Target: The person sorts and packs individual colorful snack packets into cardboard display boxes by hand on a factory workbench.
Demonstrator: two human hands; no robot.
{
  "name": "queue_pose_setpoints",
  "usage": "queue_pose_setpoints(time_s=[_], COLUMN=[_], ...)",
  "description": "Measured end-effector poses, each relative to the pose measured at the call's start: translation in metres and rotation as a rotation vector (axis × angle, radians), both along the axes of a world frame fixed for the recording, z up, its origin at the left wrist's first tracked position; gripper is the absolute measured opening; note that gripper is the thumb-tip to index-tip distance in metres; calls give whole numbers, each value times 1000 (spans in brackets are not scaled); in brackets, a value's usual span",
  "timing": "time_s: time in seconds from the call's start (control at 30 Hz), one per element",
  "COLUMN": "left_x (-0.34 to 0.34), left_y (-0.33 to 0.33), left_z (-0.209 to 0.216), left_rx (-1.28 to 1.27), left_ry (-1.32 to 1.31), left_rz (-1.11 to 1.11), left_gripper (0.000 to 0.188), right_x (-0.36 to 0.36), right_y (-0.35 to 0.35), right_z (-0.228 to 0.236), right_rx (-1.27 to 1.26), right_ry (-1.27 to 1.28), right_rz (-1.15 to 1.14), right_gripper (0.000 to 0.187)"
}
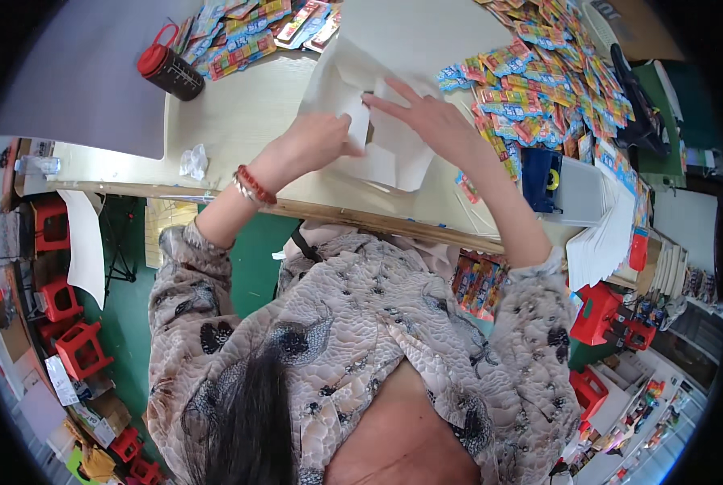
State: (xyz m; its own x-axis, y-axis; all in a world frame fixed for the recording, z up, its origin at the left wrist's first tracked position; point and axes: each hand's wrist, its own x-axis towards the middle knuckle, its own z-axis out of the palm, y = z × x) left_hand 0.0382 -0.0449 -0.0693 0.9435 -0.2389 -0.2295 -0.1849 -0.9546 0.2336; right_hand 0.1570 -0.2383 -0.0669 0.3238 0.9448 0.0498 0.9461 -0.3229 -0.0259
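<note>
Because I only have the head view from here, I'm starting at the bottom: patterned blouse [361, 291], dark hair [252, 404] hanging over its left side. Both forearms reach up and over the front edge of a pale table [240, 113]. Red bracelet [256, 184] on the left wrist.

White box [381, 166] with folded flaps lies on the table between the two hands, near that front edge. Left hand [317, 145] is at its left side, fingers curled in, thumb and fingers closed on a white flap. Right hand [438, 121] comes in from the other side, index and middle fingers spread well apart, fingertips at the flap's upper edge; I can't tell whether they press on it or just hover. The other right fingers are partly hidden from me.

Crumpled tissue [193, 162] sits left of the left wrist. On the right, beside the right forearm: dark blue holder [541, 182] with a yellow ring, grey tray [579, 194] next to it, fanned stack of white cards [600, 234] near the table's corner. Farther up, big heap of colourful packets [531, 89] on the right, smaller packet pile [244, 48] top left, black bottle [175, 78] with a red lid just below that, grey board [78, 73] at far left. Beyond the table's left end, red stools [82, 349] on a green floor [127, 250].
</note>
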Motion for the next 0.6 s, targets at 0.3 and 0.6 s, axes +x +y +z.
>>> queue_pose_setpoints(time_s=[0.3, 0.6], left_x=[3, 2], left_y=[-18, -31], left_z=[-30, -64], left_rx=[-79, 76], left_ry=[20, 155], left_rz=[143, -139], left_gripper=[30, 32], right_x=[39, 31], right_y=[36, 54], right_z=[-21, -38], right_rx=[-197, -240], right_ry=[122, 153], right_rz=[138, 98], right_gripper=[31, 36])
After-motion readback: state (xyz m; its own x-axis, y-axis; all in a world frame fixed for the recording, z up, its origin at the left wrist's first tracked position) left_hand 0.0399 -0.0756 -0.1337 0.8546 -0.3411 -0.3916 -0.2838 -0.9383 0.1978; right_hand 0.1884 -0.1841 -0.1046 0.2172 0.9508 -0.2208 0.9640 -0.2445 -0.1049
